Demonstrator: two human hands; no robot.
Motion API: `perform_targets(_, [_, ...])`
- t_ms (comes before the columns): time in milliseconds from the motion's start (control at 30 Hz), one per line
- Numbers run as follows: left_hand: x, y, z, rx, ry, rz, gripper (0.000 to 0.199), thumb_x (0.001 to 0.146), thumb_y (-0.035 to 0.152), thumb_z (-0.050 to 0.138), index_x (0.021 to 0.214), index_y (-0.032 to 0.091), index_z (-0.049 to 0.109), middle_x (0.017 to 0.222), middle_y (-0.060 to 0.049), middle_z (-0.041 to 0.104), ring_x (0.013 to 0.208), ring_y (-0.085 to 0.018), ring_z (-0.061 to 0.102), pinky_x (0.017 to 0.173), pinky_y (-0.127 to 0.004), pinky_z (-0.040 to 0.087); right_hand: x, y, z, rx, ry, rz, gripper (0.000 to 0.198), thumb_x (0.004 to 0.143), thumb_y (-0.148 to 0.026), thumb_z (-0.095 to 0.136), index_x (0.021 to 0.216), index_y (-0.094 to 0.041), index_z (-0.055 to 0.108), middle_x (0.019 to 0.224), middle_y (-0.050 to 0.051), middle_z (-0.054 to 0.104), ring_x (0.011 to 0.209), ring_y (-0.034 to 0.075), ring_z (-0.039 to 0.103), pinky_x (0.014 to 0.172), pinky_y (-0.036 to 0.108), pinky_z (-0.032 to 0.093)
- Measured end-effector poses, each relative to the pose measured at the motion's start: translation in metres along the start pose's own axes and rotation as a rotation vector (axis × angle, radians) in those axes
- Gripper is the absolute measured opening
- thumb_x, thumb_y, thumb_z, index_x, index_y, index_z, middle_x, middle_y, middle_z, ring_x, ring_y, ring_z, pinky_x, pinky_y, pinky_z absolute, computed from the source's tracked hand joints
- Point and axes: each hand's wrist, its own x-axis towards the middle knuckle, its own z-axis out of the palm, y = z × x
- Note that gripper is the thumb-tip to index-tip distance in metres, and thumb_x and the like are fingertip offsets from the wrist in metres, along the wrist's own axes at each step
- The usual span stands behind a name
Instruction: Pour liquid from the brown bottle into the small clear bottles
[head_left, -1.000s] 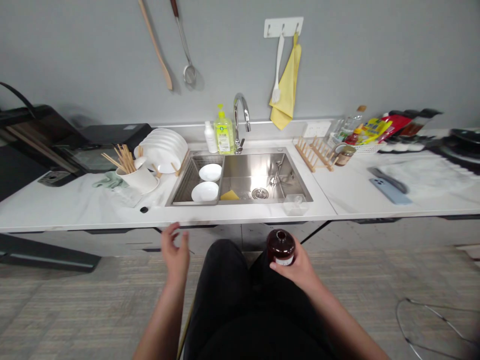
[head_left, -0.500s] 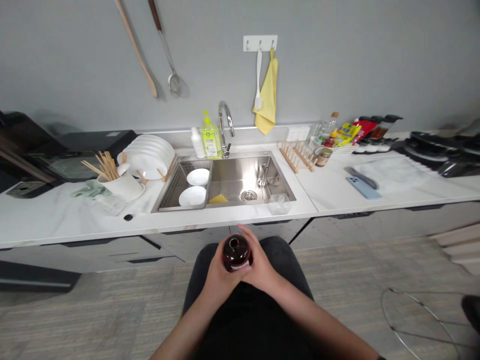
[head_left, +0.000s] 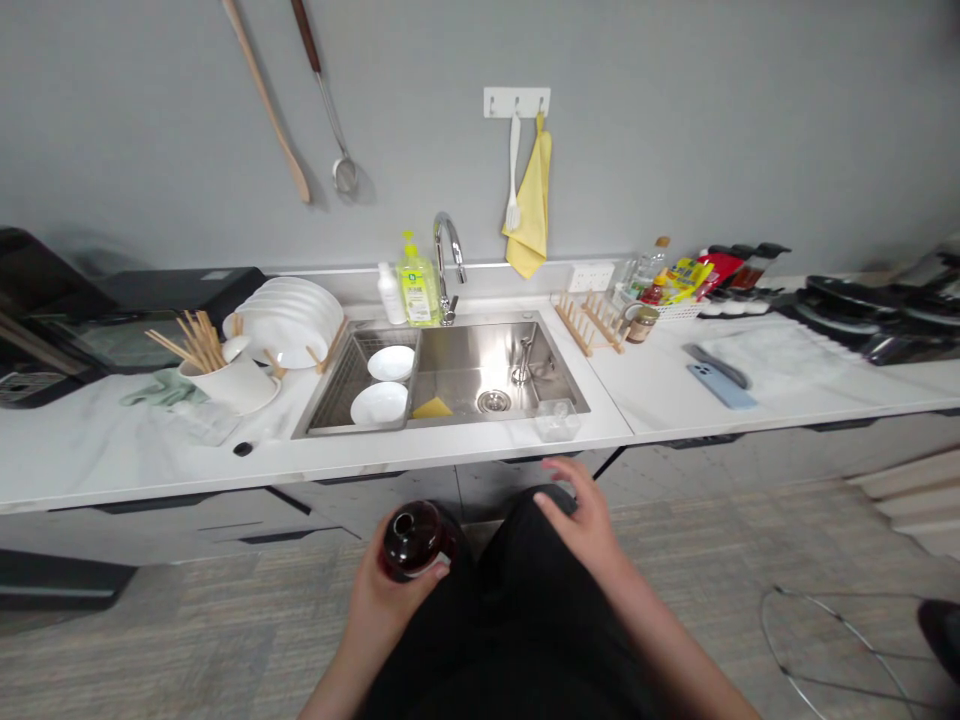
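Note:
My left hand (head_left: 386,585) is wrapped round a dark red-brown bottle (head_left: 414,540) with a rounded shoulder and an uncapped, open mouth. It is held above my left thigh, below the counter's front edge; part of a pale label shows near my thumb. My right hand (head_left: 581,515) is apart from the bottle, over my right thigh, with thumb and fingers spread and nothing in them. Beyond it, a small clear plastic container (head_left: 557,421) sits at the front right rim of the sink (head_left: 465,345).
Two white bowls (head_left: 380,403) lie in the sink's left basket. Left of the sink are a plate rack with white plates (head_left: 289,320), a chopstick holder (head_left: 238,385) and a black cap (head_left: 242,449). To the right are a wooden rack (head_left: 589,325), jar (head_left: 642,324) and phone (head_left: 721,386).
My right hand has let go of the bottle and moved off to the right, its fingers opening. My left hand has carried the bottle left and a little lower.

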Motion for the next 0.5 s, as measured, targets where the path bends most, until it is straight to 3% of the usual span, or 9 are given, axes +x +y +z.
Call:
perform_targets(33, [0.002, 0.001, -0.006, 0.014, 0.018, -0.008, 0.087, 0.055, 0.051, 0.106, 0.131, 0.022, 0.075, 0.122, -0.016, 0.087, 0.116, -0.041, 0.085, 0.11, -0.058, 0.068, 0.011, 0.013, -0.016, -0.07, 0.091, -0.01, 0.042, 0.105, -0.044, 0.077, 0.144, -0.03, 0.072, 0.138, 0.014, 0.077, 0.122, 0.035, 0.076, 0.106, 0.056, 0.068])
perform_targets(100, [0.006, 0.006, -0.019, 0.048, 0.048, -0.006, 0.085, 0.056, 0.052, 0.105, 0.129, 0.02, 0.075, 0.118, -0.014, 0.088, 0.112, -0.039, 0.086, 0.106, -0.055, 0.07, 0.036, 0.037, -0.043, -0.183, 0.132, -0.052, 0.059, 0.101, -0.048, 0.082, 0.154, -0.028, 0.066, 0.145, 0.017, 0.074, 0.132, 0.039, 0.073, 0.106, 0.06, 0.068])
perform_targets(200, [0.015, 0.016, -0.035, 0.089, 0.103, 0.011, 0.08, 0.056, 0.053, 0.104, 0.124, 0.019, 0.076, 0.109, -0.012, 0.088, 0.104, -0.037, 0.087, 0.098, -0.05, 0.072, 0.075, 0.066, -0.068, -0.276, 0.017, -0.083, 0.093, 0.094, -0.054, 0.088, 0.173, -0.027, 0.047, 0.17, 0.021, 0.059, 0.156, 0.045, 0.059, 0.121, 0.068, 0.06])
perform_targets(300, [0.029, 0.029, -0.047, 0.12, 0.127, 0.026, 0.076, 0.056, 0.052, 0.104, 0.119, 0.019, 0.076, 0.103, -0.01, 0.088, 0.096, -0.035, 0.087, 0.09, -0.047, 0.073, 0.106, 0.084, -0.075, -0.284, -0.161, -0.076, 0.111, 0.087, -0.057, 0.095, 0.178, -0.026, 0.04, 0.179, 0.022, 0.051, 0.164, 0.047, 0.053, 0.135, 0.072, 0.045])
perform_targets(367, [0.042, 0.039, -0.053, 0.145, 0.126, 0.045, 0.076, 0.058, 0.052, 0.104, 0.12, 0.019, 0.076, 0.105, -0.01, 0.088, 0.095, -0.034, 0.086, 0.09, -0.046, 0.073, 0.119, 0.091, -0.073, -0.232, -0.248, -0.048, 0.114, 0.085, -0.057, 0.097, 0.179, -0.028, 0.04, 0.178, 0.02, 0.054, 0.162, 0.046, 0.056, 0.136, 0.07, 0.045])
perform_targets(500, [0.082, 0.069, -0.056, 0.164, 0.087, 0.105, 0.077, 0.061, 0.051, 0.104, 0.125, 0.018, 0.077, 0.11, -0.011, 0.088, 0.1, -0.034, 0.085, 0.094, -0.047, 0.072, 0.132, 0.098, -0.064, -0.12, -0.293, 0.03, 0.1, 0.086, -0.058, 0.096, 0.172, -0.031, 0.052, 0.16, 0.015, 0.072, 0.145, 0.043, 0.071, 0.123, 0.064, 0.059])
